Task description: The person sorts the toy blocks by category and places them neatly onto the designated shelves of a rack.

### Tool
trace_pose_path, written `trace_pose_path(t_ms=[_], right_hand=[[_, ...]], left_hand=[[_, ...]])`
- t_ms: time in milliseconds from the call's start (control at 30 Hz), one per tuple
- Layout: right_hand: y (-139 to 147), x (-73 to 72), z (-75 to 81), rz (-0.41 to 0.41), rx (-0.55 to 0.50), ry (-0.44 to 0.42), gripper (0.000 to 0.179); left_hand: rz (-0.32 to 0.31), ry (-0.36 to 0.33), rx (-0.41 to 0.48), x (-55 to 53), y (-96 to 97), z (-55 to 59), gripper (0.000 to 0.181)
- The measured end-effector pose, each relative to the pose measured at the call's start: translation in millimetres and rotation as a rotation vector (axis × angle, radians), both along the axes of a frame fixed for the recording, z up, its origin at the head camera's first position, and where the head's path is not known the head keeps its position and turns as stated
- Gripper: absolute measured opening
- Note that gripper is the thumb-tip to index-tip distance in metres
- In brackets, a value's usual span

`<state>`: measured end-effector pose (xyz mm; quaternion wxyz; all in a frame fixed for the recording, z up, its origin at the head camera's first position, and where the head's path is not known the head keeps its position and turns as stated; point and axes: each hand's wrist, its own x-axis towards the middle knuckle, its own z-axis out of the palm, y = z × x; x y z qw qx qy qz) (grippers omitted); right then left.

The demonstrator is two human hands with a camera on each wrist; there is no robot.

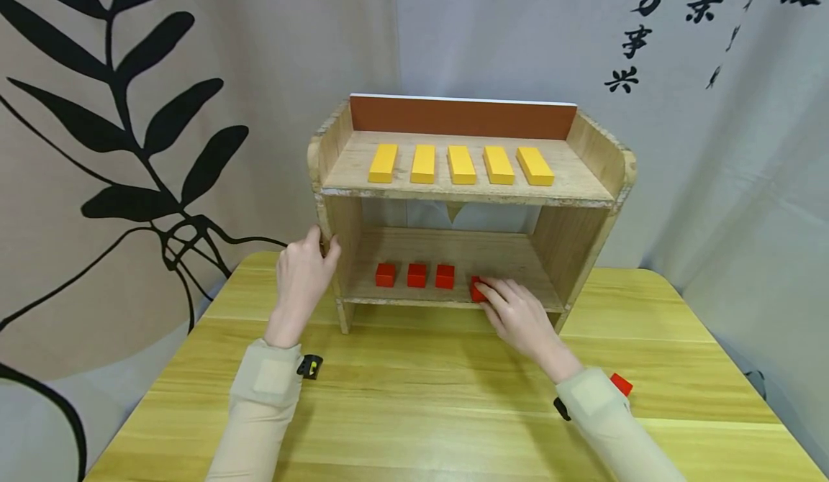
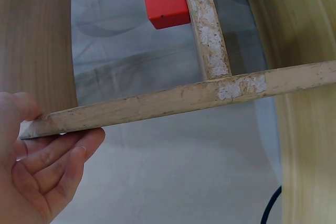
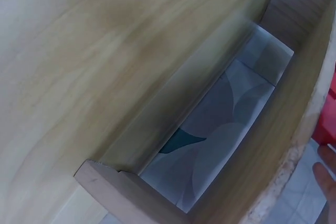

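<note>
A two-tier wooden shelf (image 1: 453,248) stands on the table. My left hand (image 1: 303,273) grips the front edge of its left side panel (image 2: 147,106), with the thumb on one face and the fingers on the other. At the right part of the lower tier, my right hand (image 1: 518,316) holds a red cube (image 1: 476,290) by its fingertips, partly covering it. Three more red cubes (image 1: 417,275) sit in a row to the left of it. In the right wrist view, the fingers (image 3: 326,174) show at the right edge beside red.
Several yellow rectangular blocks (image 1: 462,165) lie in a row on the upper tier. Another red cube (image 1: 622,384) rests on the wooden table (image 1: 401,410), just beyond my right sleeve. Behind the table hangs a pale curtain (image 1: 291,50) with black leaf patterns and writing.
</note>
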<state>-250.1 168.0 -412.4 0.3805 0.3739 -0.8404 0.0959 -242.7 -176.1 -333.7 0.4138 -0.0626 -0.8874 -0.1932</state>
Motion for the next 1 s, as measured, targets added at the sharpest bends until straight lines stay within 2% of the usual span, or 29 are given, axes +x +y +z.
trace_pose_path(t_ms=[233,500,733,1000], right_hand=[[-3.2,3.3,-2.5,-0.037,0.004,-0.047,0.034],[-7.0,2.5,-3.6,-0.063,0.02,-0.142,0.045],[-7.6,1.6,-4.6,-0.08,0.052,-0.183,0.053],[-6.6,3.3,-3.4,-0.101,0.062,-0.219,0.054]], left_hand=[[0.012,0.004,-0.008,0.0,-0.2,-0.2,0.029],[0.013,0.007,-0.012,0.0,0.3,-0.3,0.029],[0.007,0.008,-0.014,-0.9,0.2,-1.2,0.029],[0.009,0.015,-0.013,-0.7,0.0,-1.0,0.029]])
